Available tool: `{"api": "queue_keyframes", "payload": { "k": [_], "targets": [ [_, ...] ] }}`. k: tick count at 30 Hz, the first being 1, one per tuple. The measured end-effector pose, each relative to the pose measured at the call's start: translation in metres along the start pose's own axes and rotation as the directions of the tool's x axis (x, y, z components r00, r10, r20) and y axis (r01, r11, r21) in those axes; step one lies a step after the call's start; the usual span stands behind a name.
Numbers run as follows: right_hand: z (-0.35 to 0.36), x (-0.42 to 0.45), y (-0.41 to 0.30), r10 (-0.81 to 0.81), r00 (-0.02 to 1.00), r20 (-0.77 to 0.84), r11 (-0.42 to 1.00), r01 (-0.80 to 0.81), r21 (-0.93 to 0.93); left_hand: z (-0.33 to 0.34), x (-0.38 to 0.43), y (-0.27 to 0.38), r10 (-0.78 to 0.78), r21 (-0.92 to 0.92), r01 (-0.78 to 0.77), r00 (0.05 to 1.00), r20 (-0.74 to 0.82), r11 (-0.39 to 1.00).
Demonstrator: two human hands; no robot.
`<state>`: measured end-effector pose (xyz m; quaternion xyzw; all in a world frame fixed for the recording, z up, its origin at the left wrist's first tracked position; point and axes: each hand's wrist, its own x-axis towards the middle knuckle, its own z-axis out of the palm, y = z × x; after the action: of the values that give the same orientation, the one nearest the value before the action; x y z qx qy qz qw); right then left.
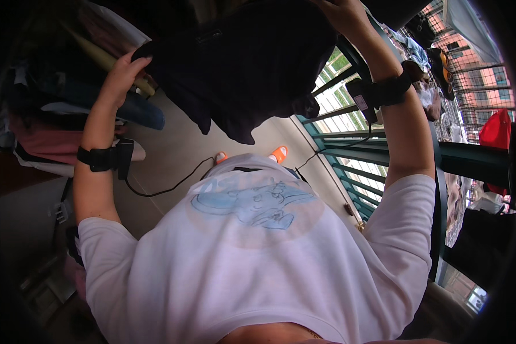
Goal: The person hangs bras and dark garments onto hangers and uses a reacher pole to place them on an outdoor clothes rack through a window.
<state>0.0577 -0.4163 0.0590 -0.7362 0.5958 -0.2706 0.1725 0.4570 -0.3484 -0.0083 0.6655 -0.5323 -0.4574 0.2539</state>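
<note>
A black garment (249,73) is spread between my two raised hands at the top of the head view, its lower edge hanging in uneven points. My left hand (122,77) pinches its edge at the upper left, thumb on top. Up at the top edge of the picture, my right hand (342,15) is at the garment's other side; its fingertips are partly cut off and dark, and the fabric hangs down from there. Which kind of garment it is, I cannot tell. Each forearm wears a black strap with a small device and a cable.
Folded or hanging clothes, among them a pink cloth (47,139) and a blue denim piece (144,112), lie at the left. Green railings (352,150) run along the right, with mesh and more laundry beyond, including a red cloth (495,129). Orange slippers (279,154) stand on the tiled floor.
</note>
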Motion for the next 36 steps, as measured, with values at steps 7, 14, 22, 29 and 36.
{"api": "queue_keyframes", "payload": {
  "k": [7, 14, 22, 29, 36],
  "targets": [
    [0.027, 0.014, -0.027, 0.045, 0.997, -0.070, 0.981, -0.057, -0.183, -0.048, -0.022, -0.013, 0.202, -0.316, -0.248, 0.964, -0.171, 0.916],
    [0.038, 0.035, -0.061, -0.044, 0.995, -0.091, 0.979, 0.025, -0.205, -0.096, -0.082, 0.020, 0.383, -0.031, -0.392, 0.912, -0.147, 0.920],
    [0.081, -0.064, -0.153, -0.736, 0.655, -0.173, 0.566, 0.735, 0.372, -0.202, -0.092, -0.045, 0.590, 0.889, 0.263, 0.671, -0.448, 0.375],
    [0.153, -0.213, -0.130, -0.940, 0.166, 0.297, 0.324, 0.703, 0.634, -0.155, -0.089, -0.019, -0.032, -0.343, -0.109, 0.924, -0.381, 0.933],
    [0.175, -0.232, -0.119, -0.941, 0.078, 0.329, 0.324, 0.490, 0.809, -0.085, -0.104, -0.003, -0.261, -0.538, -0.077, 0.812, -0.523, 0.839]
  ]
}}
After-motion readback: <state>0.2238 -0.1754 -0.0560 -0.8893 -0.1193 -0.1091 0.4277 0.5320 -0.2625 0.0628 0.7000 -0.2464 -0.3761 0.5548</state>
